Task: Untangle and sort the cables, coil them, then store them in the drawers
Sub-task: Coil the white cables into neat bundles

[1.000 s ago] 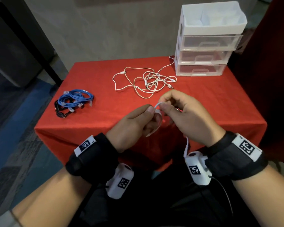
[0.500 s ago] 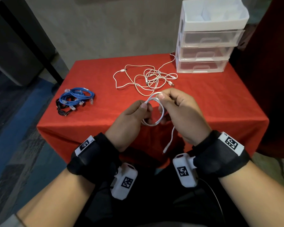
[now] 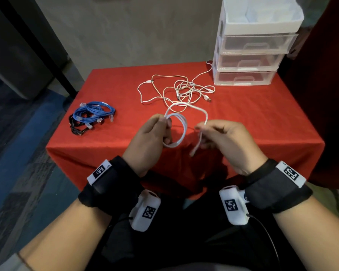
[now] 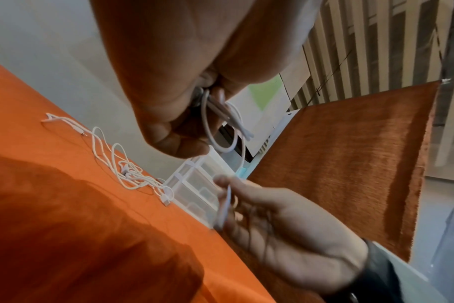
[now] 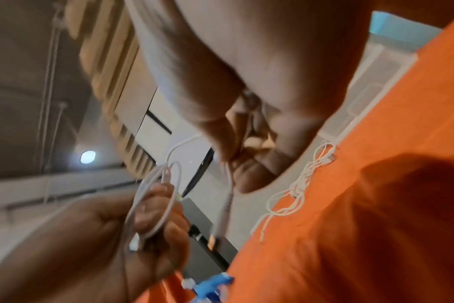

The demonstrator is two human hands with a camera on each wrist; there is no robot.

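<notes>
A white cable (image 3: pixel 181 124) hangs in the air at the centre of the head view, above the near edge of the red-covered surface (image 3: pixel 262 118). The left hand (image 3: pixel 151 137) pinches its wound loops between thumb and fingers. The right hand (image 3: pixel 223 141), just right of it, pinches the free end, whose plug dangles below. Further up the frame lies a tangle of white cables (image 3: pixel 180 90) on the cloth. A blue cable bundle (image 3: pixel 94 112) lies at the left, over a black cable (image 3: pixel 76 130). The clear drawer unit (image 3: pixel 250 47) stands in the upper right, one tangled cable reaching its base.
</notes>
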